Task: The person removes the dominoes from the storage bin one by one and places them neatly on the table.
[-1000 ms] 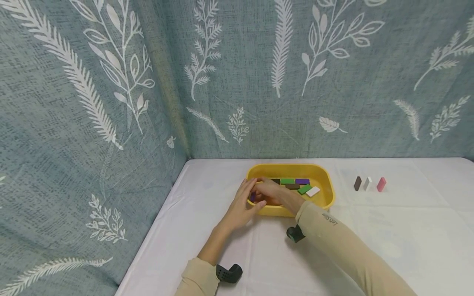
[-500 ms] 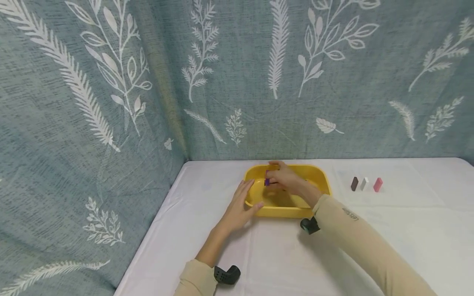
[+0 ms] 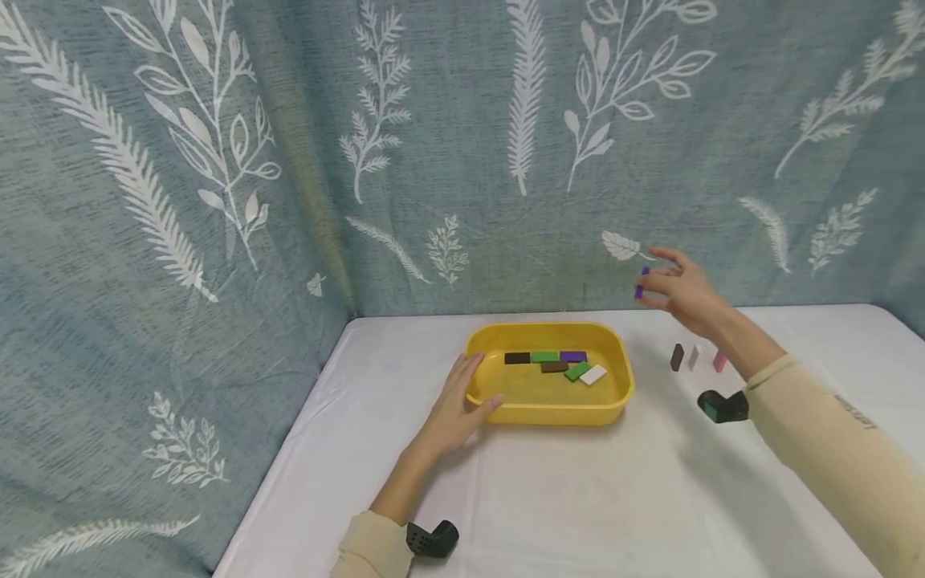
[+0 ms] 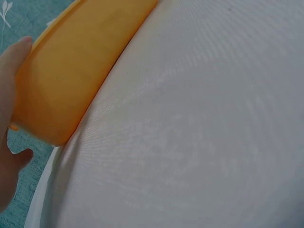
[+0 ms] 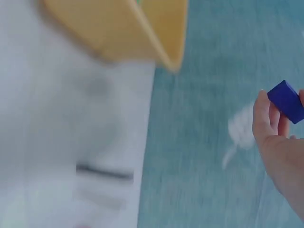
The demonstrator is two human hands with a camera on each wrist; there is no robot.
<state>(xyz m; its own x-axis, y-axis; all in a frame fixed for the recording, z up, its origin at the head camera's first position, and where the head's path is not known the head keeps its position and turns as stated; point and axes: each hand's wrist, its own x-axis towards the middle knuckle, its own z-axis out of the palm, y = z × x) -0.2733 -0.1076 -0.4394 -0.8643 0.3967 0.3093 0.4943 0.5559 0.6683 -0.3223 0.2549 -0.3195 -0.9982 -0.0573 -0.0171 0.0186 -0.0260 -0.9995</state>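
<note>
In the head view my right hand (image 3: 686, 293) is raised above the right part of the table, pinching a small purple domino block (image 3: 640, 284) between fingers and thumb. The right wrist view shows this block (image 5: 287, 101) at its right edge, partly out of frame. My left hand (image 3: 450, 409) rests at the left end of a yellow tray (image 3: 556, 414), fingers extended along the rim and thumb by the front corner. Inside the tray lie several flat dominoes: black (image 3: 517, 358), green (image 3: 544, 356), purple (image 3: 574, 356), brown (image 3: 555, 367), another green (image 3: 577, 371) and white (image 3: 593, 375).
Right of the tray, dark brown (image 3: 677, 357), white (image 3: 695, 356) and pink (image 3: 720, 361) dominoes stand upright in a row below the right forearm. A leaf-patterned curtain (image 3: 462, 160) hangs behind and left of the white-covered table (image 3: 564, 498).
My right hand has lifted the purple domino out of the tray's left end and carried it up and right. The left hand has stayed at the tray's left side.
</note>
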